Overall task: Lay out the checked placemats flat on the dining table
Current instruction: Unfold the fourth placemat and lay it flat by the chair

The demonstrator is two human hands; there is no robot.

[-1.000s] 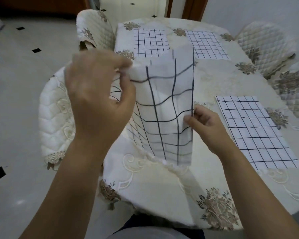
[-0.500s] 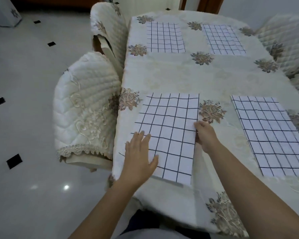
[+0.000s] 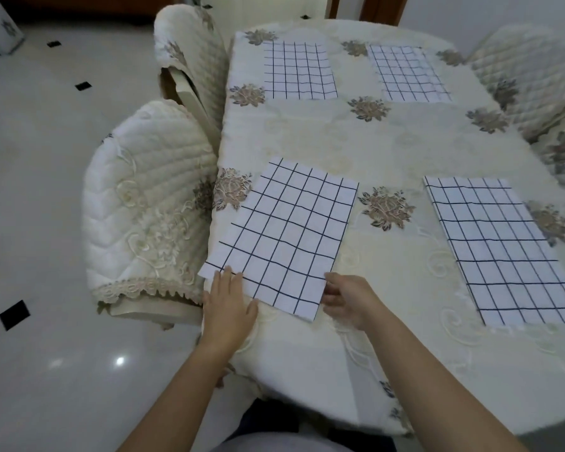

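Note:
A white placemat with a dark check [image 3: 284, 236] lies flat on the near left part of the dining table [image 3: 388, 148], slightly skewed, its left corner reaching the table's edge. My left hand [image 3: 228, 301] rests flat with straight fingers on the mat's near left corner. My right hand [image 3: 346, 296] pinches the mat's near right edge between thumb and fingers. Three more checked placemats lie flat: one at the near right [image 3: 499, 246], one at the far left [image 3: 299, 71], one at the far right [image 3: 408, 73].
The table wears a cream cloth with embroidered flowers. Quilted cream chairs stand along the left side [image 3: 144, 203] [image 3: 190, 57] and the right side [image 3: 529, 73]. A glossy white tiled floor with small black insets [image 3: 40, 125] lies to the left.
The mat, held up in both hands a second ago, now lies on the table. Both hands have slid back from its middle to its near edge.

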